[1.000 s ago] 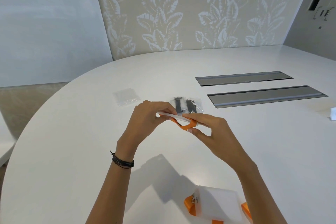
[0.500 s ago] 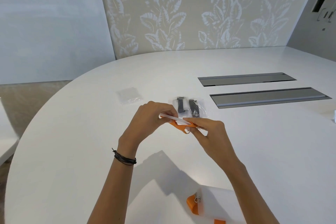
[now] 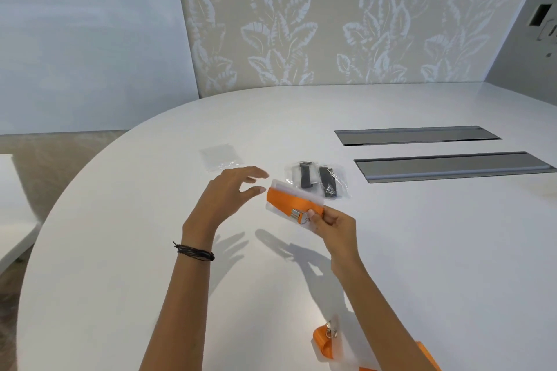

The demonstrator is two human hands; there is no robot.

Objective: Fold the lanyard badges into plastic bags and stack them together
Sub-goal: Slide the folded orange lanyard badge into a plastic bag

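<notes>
My right hand (image 3: 333,224) pinches a folded orange lanyard badge (image 3: 291,203) by its metal clip end, holding it tilted above the white table (image 3: 422,250). The orange strap is wrapped across the clear badge holder. My left hand (image 3: 232,193) hovers just left of the badge with its fingers spread, touching nothing. Behind the badge lie two bagged black lanyards (image 3: 319,179), side by side. An empty clear plastic bag (image 3: 220,156) lies flat farther left. Another orange lanyard badge (image 3: 328,340) rests at the near edge, partly hidden by my right forearm.
Two long grey cable hatches (image 3: 452,166) are set into the table at the right. The table's curved edge runs along the left, with a white seat (image 3: 12,205) beyond it. A leaf-patterned wall stands behind.
My left hand has let go of the orange badge and opened. My right hand has turned the badge so its orange strap faces me.
</notes>
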